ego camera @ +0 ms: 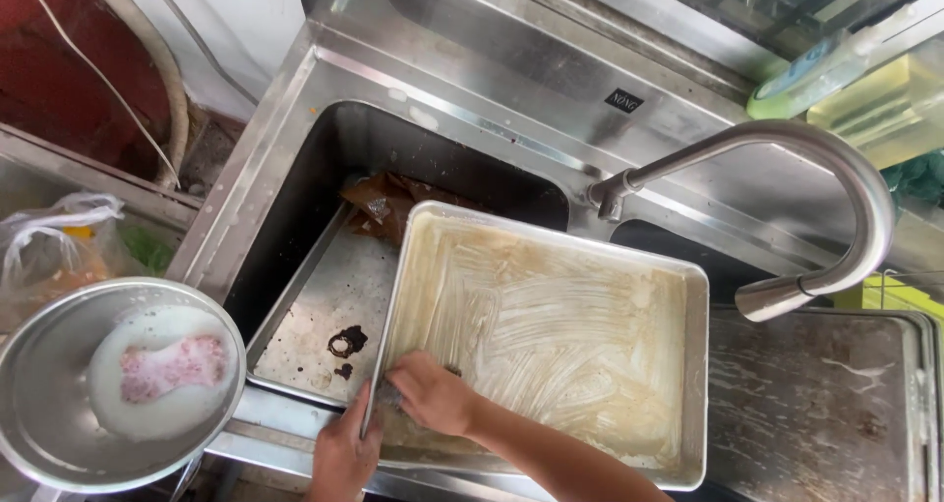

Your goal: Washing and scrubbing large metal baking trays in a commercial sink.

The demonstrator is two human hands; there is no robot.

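Steel tray point(590, 295), soapy, tilted over the sink point(295, 168). Left hand point(344, 453) clamps its near-left edge; right hand point(433, 394) closed on a barely visible scrubber inside (near corner). Risk: the slick rim could slip from the grip, I judge.

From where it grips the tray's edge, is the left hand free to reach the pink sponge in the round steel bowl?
Probably yes: the left hand grips the soapy rectangular metal tray at its near-left edge, and the pink sponge lies uncovered in the round steel bowl just beside it, nothing between.
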